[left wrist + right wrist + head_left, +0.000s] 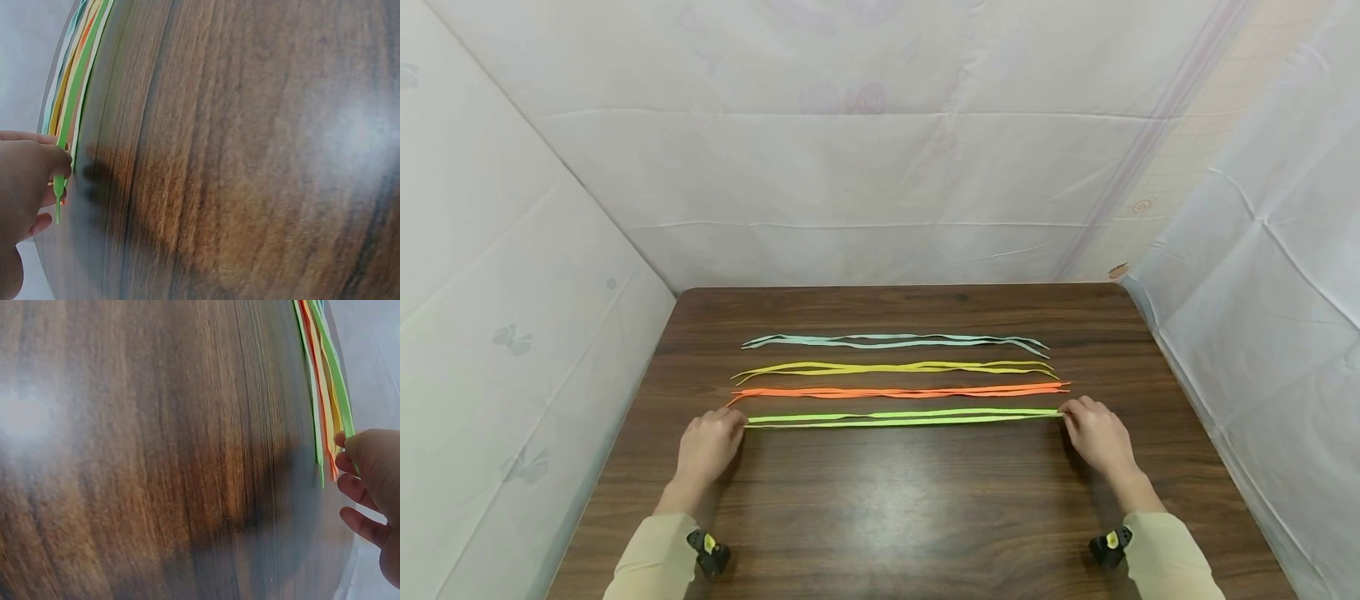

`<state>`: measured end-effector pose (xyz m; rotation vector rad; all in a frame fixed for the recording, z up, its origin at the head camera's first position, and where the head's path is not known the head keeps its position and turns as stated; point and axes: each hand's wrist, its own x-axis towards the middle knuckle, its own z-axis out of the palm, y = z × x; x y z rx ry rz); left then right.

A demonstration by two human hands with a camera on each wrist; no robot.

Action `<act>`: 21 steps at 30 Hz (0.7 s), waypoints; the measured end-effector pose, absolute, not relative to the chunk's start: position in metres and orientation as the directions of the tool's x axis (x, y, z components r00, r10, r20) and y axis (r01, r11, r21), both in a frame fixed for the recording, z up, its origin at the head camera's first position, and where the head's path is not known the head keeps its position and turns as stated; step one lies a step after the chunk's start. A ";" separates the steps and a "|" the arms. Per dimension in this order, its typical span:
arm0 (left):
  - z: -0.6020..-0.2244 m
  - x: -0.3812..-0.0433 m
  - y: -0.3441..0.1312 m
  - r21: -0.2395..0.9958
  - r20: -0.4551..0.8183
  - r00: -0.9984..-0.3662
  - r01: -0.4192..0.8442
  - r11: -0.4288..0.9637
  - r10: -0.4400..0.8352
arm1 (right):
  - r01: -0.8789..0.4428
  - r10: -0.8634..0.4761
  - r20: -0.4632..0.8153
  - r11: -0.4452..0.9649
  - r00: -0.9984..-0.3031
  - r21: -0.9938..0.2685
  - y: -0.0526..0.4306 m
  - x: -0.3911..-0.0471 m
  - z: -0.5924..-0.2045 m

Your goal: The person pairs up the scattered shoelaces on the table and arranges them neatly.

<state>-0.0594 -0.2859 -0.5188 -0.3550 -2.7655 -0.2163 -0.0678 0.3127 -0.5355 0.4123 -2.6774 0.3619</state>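
A bright green shoelace (970,412) is stretched left to right across the table, beside a second green strand just in front of it. My left hand (709,446) pinches its left end between thumb and finger; in the left wrist view the narrow tip (58,209) pokes out below the fingers. At the opposite end my right hand (1101,437) pinches the same shoelace (338,381). The other green strand (316,425) lies on the table with its tip free in the right wrist view. Just behind are orange shoelaces (910,392), lying close to both hands.
Farther back lie yellow shoelaces (880,367) and pale blue ones (955,342), in rows roughly parallel to the green. All rest on a dark wood-grain table (887,500). White sheeting (850,167) hangs behind it and at both sides.
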 end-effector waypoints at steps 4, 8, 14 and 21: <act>-0.519 -0.062 -0.287 0.107 0.354 -0.912 0.261 0.959 0.208 | -0.329 -0.226 0.421 0.925 -0.879 -0.191 0.315 -0.070 -0.536; -0.519 -0.062 -0.289 0.107 0.352 -0.916 0.245 0.963 0.194 | -0.318 -0.215 0.410 0.926 -0.887 -0.202 0.316 -0.071 -0.536; -0.518 -0.063 -0.290 0.120 0.346 -0.925 0.210 0.970 0.157 | -0.302 -0.197 0.411 0.930 -0.890 -0.208 0.318 -0.072 -0.539; -0.519 -0.064 -0.292 0.138 0.362 -0.923 0.193 0.971 0.132 | -0.270 -0.168 0.388 0.937 -0.906 -0.224 0.319 -0.071 -0.540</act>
